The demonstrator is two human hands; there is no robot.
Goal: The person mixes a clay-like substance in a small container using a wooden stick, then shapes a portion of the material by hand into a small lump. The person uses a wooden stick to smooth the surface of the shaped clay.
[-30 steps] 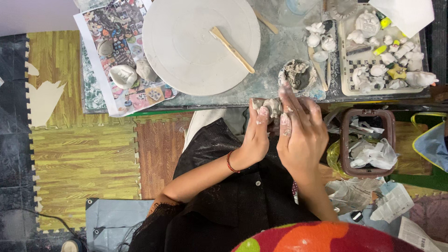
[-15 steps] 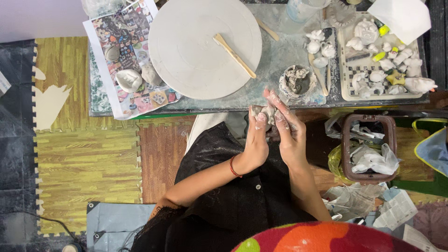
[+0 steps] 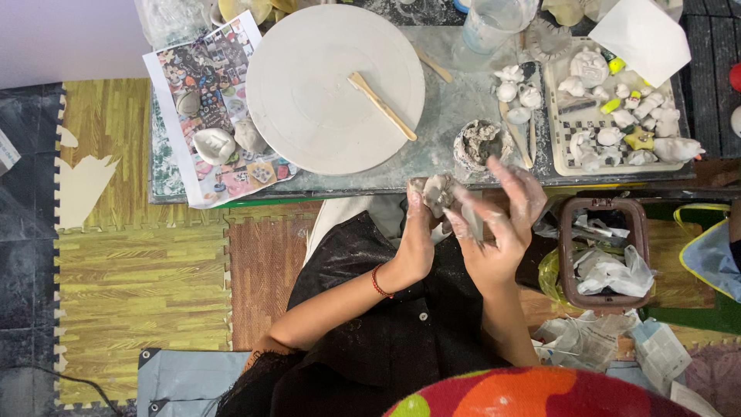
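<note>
A grey work table (image 3: pixel 455 166) spans the far side of the scene, smeared with clay dust. On it, left of centre, sits a large round white board (image 3: pixel 309 100) with a wooden modelling stick (image 3: pixel 381 105) lying across its right part. To the left, a printed colour sheet (image 3: pixel 202 85) overhangs the near table edge. At the far right a tray (image 3: pixel 557 116) holds small pale clay figures. A small clay-caked bowl (image 3: pixel 480 144) stands near the table's near edge. Below the table, right, a brown bin (image 3: pixel 571 255) holds crumpled paper. Just near of the table edge, the left hand (image 3: pixel 418 232) is closed around a grey clay lump (image 3: pixel 438 191). The right hand (image 3: pixel 494 224), fingers spread and clay-coated, presses against the lump from the right.
</note>
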